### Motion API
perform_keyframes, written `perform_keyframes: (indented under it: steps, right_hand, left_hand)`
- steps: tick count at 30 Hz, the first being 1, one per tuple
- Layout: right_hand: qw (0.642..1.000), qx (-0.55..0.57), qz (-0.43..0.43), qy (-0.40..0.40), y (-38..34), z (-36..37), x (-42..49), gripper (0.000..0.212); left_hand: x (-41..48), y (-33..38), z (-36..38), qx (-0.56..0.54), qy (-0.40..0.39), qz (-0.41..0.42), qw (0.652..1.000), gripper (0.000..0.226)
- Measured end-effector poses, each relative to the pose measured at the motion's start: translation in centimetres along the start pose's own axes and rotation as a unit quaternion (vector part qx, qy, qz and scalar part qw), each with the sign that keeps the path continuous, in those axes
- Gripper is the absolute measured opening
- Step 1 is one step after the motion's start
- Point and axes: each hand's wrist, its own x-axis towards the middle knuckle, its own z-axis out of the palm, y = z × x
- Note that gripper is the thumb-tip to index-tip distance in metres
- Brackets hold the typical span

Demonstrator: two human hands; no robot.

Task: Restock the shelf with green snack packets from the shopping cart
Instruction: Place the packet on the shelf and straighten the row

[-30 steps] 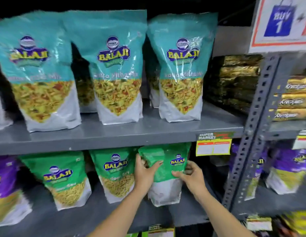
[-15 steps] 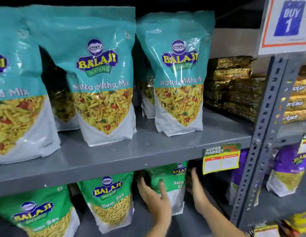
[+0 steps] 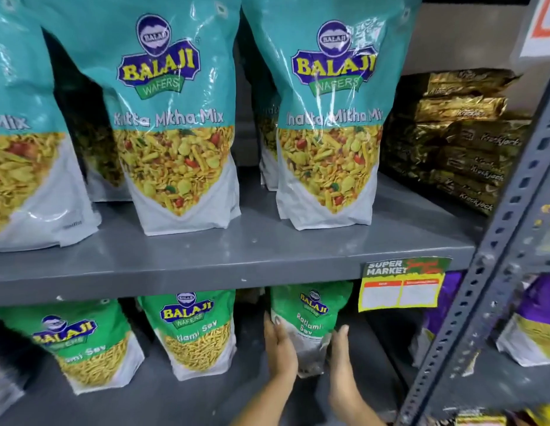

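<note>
Head camera, looking at the lower shelf [image 3: 206, 404]: the left hand [image 3: 280, 348] lies flat against the left edge of a green Ratlami Sev packet [image 3: 310, 315], and the right hand [image 3: 339, 348] presses its right edge, so the two hands clamp the packet between them. This packet stands upright on the lower shelf, at the right end of the green row, its top tucked under the upper shelf [image 3: 237, 256]. Just left of it stands a second green Ratlami Sev packet [image 3: 194, 330], and further left a third green packet [image 3: 83, 342], tilted slightly. A yellow price tag [image 3: 401, 285] hangs from the upper shelf's front edge, just right of the held packet. On the upper shelf stand teal Khatta Mitha Mix packets [image 3: 172, 118], with stacked gold Krackjack packs [image 3: 458, 133] to their right. A grey perforated upright [image 3: 482, 284] borders the bay, and purple packets [image 3: 535, 318] sit beyond it.
</note>
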Motion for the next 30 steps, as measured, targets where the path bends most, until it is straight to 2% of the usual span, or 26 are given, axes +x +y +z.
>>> perform_keyframes:
  steps: [3, 6, 11, 15, 17, 20, 24, 26, 30]
  right_hand:
    - [0.997, 0.068, 0.000, 0.029, -2.0, -0.1, 1.8, 0.070]
    - [0.998, 0.052, -0.008, 0.020, -3.5, 0.2, 3.4, 0.087]
    - [0.996, -0.009, 0.049, -0.071, -1.8, 1.0, 2.9, 0.058]
    - [0.998, -0.021, 0.046, -0.044, 0.5, 2.1, 1.2, 0.057]
    - [0.998, 0.004, 0.049, -0.024, 0.3, 2.5, 0.8, 0.060]
    - [0.997, 0.044, 0.057, 0.000, -2.1, 2.5, 2.6, 0.055]
    - [0.998, 0.015, 0.051, 0.016, -4.2, 3.2, 4.9, 0.055]
    - [0.999, -0.006, 0.051, 0.006, -4.2, 3.7, 4.7, 0.047]
    - [0.998, -0.055, 0.030, 0.026, -2.7, 4.0, 2.8, 0.044]
  left_hand:
    - [-0.7, -0.6, -0.1, -0.015, 0.035, -0.025, 0.999, 0.052]
    - [-2.6, -0.2, 0.0, -0.043, 0.027, -0.047, 0.998, 0.049]
    - [-1.8, -0.2, -0.3, -0.040, -0.052, -0.039, 0.997, 0.049]
    - [0.1, -0.4, -1.4, -0.047, -0.098, -0.068, 0.992, 0.047]
    - [0.4, -0.9, -1.7, -0.049, -0.066, -0.064, 0.995, 0.048]
    - [-1.5, -1.2, -1.4, -0.078, 0.023, -0.016, 0.997, 0.042]
    - [-3.5, -1.6, -0.2, -0.129, 0.005, 0.017, 0.991, 0.030]
    - [-3.2, -1.5, -0.1, -0.129, 0.001, 0.019, 0.992, 0.029]
    - [-0.6, -0.3, -0.7, -0.135, -0.021, 0.006, 0.991, 0.030]
